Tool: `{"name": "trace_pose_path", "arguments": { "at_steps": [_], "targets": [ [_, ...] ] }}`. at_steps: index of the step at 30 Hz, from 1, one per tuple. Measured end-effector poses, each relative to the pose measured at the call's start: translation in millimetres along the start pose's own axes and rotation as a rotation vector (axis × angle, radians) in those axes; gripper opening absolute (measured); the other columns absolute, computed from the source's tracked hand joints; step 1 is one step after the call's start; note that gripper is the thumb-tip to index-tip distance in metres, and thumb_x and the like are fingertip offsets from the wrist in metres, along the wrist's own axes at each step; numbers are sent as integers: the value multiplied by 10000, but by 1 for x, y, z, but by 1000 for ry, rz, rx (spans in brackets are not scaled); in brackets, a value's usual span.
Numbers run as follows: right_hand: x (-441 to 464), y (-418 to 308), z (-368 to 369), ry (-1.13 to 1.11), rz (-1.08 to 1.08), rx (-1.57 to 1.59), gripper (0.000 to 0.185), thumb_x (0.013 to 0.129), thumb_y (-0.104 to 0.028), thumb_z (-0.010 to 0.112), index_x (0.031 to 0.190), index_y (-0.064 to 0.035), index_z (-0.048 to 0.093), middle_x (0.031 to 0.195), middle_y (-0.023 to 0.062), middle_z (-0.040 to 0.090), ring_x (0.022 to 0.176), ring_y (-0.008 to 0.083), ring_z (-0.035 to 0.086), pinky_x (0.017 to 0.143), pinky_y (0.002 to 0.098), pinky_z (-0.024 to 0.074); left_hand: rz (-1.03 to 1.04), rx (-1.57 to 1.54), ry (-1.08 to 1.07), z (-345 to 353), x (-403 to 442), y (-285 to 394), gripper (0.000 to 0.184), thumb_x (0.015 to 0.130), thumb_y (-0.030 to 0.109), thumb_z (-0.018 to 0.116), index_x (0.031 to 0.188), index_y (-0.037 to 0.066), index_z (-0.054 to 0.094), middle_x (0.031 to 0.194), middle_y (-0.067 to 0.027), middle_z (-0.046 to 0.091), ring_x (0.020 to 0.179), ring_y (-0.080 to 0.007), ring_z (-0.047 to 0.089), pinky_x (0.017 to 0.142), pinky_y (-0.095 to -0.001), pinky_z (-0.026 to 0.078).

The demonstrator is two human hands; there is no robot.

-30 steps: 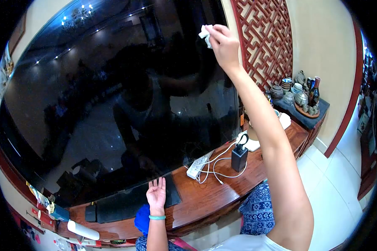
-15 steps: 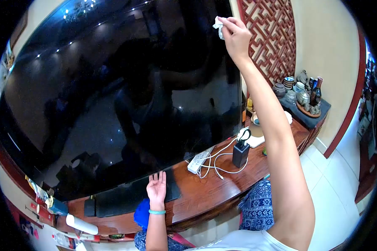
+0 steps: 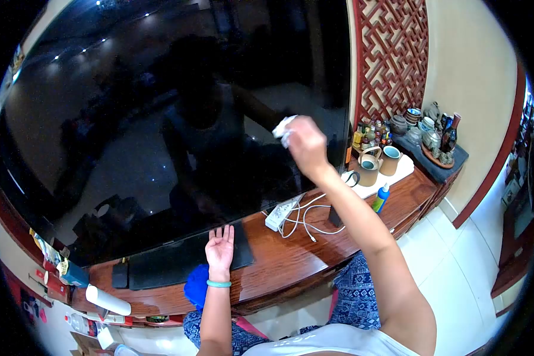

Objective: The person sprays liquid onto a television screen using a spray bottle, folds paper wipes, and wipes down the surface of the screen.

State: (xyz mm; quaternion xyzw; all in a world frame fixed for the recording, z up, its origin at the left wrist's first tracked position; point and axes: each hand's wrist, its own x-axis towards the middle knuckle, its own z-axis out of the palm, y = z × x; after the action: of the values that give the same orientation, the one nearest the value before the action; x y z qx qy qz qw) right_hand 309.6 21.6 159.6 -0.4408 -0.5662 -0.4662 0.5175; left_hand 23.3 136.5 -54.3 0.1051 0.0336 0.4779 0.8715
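Observation:
A large dark television [image 3: 130,136] fills the left and middle of the head view, its screen reflecting lights and a figure. My right hand [image 3: 307,144], a little blurred, pinches a crumpled white tissue [image 3: 285,129] against or close to the right part of the screen; contact is hard to tell. Down at the lower edge of the television, my left hand [image 3: 220,249] lies palm up with fingers stretched out, holding nothing. A green bangle [image 3: 219,284] circles that wrist. The fingertips are by the bottom frame, above the dark base.
On the wooden cabinet [image 3: 279,267] lie a white power strip [image 3: 280,213] and loose white cables. Farther right stand a blue spray bottle [image 3: 381,197], brown cups [image 3: 390,160], small bottles and a teaware tray [image 3: 438,156]. A white roll [image 3: 108,301] lies at left.
My right hand has come down and left across the screen with the tissue, from the upper right edge. My left hand stays by the lower frame. The view has shifted slightly.

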Motion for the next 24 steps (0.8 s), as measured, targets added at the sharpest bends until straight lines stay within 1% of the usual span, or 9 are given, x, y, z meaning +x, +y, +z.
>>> {"name": "trace_pose_path", "arguments": {
  "at_steps": [3,6,10,11,13,15,17,21,24],
  "targets": [
    [24,7,-6,169,539,0,160,817,18,579,957,-30,641,968,116,603,787,264,626,652,363,503,10,-10,3,-3,1,1,387,678,-136,438,1040,-3,454,1211,-175,432,1295,-387,340,1136,-544,290],
    [4,-17,27,302,509,-4,171,796,28,603,950,-20,658,985,143,586,810,285,619,697,363,505,5,-29,-9,-5,2,-1,419,665,-143,444,1058,3,437,1246,-170,395,1305,-403,322,1141,-543,281],
    [-71,-83,77,6,29,312,145,746,23,677,890,11,674,900,151,632,818,281,633,700,331,544,-5,-67,47,-11,5,-1,621,671,-142,444,1265,36,413,1378,-167,350,1342,-382,287,1136,-524,287],
    [-84,-89,75,-214,-97,227,113,779,6,668,890,24,675,871,130,626,773,254,626,684,329,550,5,-75,55,-10,3,-1,621,671,-142,444,1265,36,413,1378,-167,350,1342,-382,287,1136,-524,287],
    [-70,-76,68,-276,-236,247,123,782,8,661,902,26,677,858,114,625,772,239,624,679,326,550,4,-57,53,-5,2,-3,669,674,-138,441,1314,46,373,1397,-161,333,1354,-384,270,1141,-521,276],
    [-28,-55,61,-61,-225,290,132,763,18,680,895,11,679,853,104,637,777,244,630,669,328,547,2,-52,13,-8,2,-3,687,681,-130,438,1337,54,354,1409,-158,324,1360,-379,262,1146,-517,263],
    [20,-44,51,135,138,163,156,773,53,672,912,-11,699,866,103,638,726,193,623,630,273,523,15,-41,44,-2,1,-5,678,687,-122,437,1336,58,358,1416,-156,320,1357,-373,270,1150,-515,253],
    [64,-53,69,315,148,25,190,750,54,667,925,-9,709,902,118,634,723,216,630,640,295,527,20,-47,-17,-8,3,-4,639,676,-137,448,1273,51,315,1337,-176,307,1324,-407,295,1139,-539,280],
    [13,-85,99,21,-294,276,113,730,6,670,842,-2,662,914,146,650,783,280,640,692,355,548,28,-47,35,-3,2,-5,502,666,-135,453,1133,40,392,1216,-170,388,1277,-406,349,1129,-542,298]
  ]
}}
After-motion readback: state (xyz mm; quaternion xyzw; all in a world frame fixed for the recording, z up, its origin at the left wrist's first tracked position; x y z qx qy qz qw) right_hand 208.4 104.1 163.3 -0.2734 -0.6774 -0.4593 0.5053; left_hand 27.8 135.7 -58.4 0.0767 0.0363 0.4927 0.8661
